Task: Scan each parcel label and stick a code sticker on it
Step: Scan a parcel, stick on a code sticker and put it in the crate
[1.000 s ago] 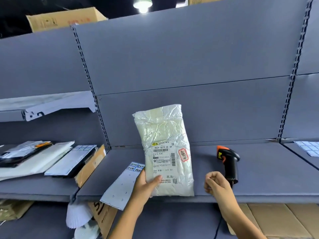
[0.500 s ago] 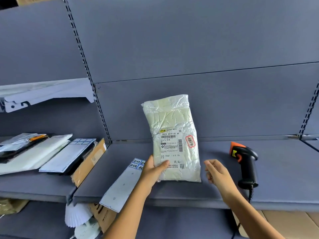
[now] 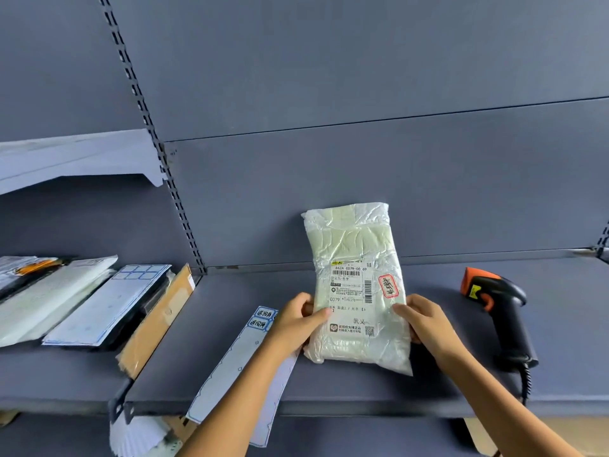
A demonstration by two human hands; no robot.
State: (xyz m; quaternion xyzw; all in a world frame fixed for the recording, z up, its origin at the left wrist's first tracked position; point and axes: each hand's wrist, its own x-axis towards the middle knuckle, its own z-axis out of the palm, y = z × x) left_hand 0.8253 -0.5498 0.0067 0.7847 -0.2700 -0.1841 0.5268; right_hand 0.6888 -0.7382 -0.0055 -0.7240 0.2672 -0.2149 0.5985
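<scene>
Now the right hand (image 3: pixel 425 321) has joined the left hand (image 3: pixel 296 319) in gripping the parcel (image 3: pixel 354 245), its long axis pointing away.

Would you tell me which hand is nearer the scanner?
Right. The right hand grips the parcel at its right edge, left of the scanner; the left hand grips its left edge.

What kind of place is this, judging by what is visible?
Probably a parcel depot or pickup point: grey metal shelving, a wrapped parcel bearing a shipping label, and a handheld barcode scanner.
</scene>
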